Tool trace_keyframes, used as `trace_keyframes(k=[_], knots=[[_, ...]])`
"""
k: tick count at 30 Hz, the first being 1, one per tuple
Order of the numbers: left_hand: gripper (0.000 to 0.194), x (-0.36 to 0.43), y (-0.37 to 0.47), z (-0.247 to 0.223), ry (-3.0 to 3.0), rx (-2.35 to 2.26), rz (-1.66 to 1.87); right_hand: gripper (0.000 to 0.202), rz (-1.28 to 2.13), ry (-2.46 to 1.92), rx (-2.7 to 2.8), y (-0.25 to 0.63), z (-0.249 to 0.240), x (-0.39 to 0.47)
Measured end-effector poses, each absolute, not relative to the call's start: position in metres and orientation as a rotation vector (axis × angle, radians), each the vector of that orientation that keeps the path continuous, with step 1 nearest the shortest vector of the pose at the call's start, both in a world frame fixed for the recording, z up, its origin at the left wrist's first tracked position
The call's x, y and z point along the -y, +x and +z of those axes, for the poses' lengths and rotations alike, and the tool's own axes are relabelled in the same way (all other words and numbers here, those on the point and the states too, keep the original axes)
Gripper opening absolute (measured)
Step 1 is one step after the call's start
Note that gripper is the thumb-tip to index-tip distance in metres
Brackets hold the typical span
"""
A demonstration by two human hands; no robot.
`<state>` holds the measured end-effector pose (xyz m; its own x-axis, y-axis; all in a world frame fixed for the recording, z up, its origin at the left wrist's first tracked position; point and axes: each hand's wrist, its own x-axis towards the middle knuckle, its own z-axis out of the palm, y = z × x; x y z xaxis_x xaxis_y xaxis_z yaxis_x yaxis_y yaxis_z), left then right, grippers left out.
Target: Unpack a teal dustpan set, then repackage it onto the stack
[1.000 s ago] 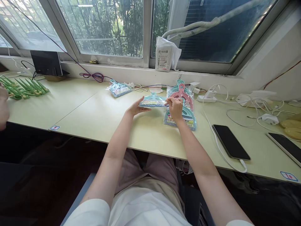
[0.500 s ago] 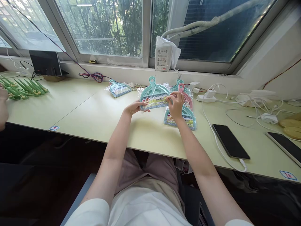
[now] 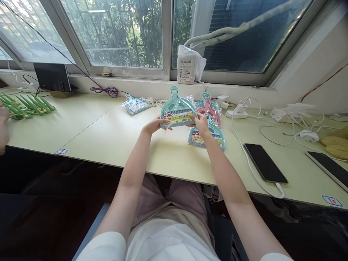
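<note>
Between both hands I hold a teal dustpan-and-brush set (image 3: 177, 105) in a clear plastic wrapper, with a printed label across its lower part. My left hand (image 3: 155, 125) grips its lower left corner, thumb on the front. My right hand (image 3: 200, 122) grips the lower right corner in the same way. Just behind my right hand lie more wrapped sets: a teal dustpan (image 3: 219, 137) in front, a pink dustpan (image 3: 212, 111) behind it and teal ones at the back. Another wrapped teal set (image 3: 137, 105) lies apart, to the left.
White cables and a power strip (image 3: 236, 114) lie at the right, near a charging phone (image 3: 265, 163) and a second phone (image 3: 328, 166). Green stems (image 3: 32, 107) and another person's hand (image 3: 3, 125) are at the far left. A dark tablet (image 3: 52, 78) stands by the window.
My right hand has gone from pinching at the front of the wrapper to gripping the set's lower right corner. The set now faces me more fully.
</note>
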<state>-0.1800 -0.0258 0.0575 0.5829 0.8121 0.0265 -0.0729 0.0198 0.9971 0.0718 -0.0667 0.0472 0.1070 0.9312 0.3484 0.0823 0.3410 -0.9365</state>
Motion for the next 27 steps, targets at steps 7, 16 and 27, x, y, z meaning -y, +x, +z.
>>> trace_keyframes(k=[7, 16, 27], knots=[[0.083, 0.045, -0.152, 0.071, 1.519, -0.57, 1.014, 0.045, 0.695, -1.068, 1.07, 0.092, 0.044, 0.06], [0.04, 0.054, -0.105, 0.059, 1.565, -0.771, 1.335, 0.043, 0.593, -1.115, 1.012, 0.106, 0.025, 0.07], [0.026, 0.059, -0.099, 0.055, 1.367, -0.936, 1.588, 0.055, 0.643, -1.068, 1.127, 0.088, 0.035, 0.08]])
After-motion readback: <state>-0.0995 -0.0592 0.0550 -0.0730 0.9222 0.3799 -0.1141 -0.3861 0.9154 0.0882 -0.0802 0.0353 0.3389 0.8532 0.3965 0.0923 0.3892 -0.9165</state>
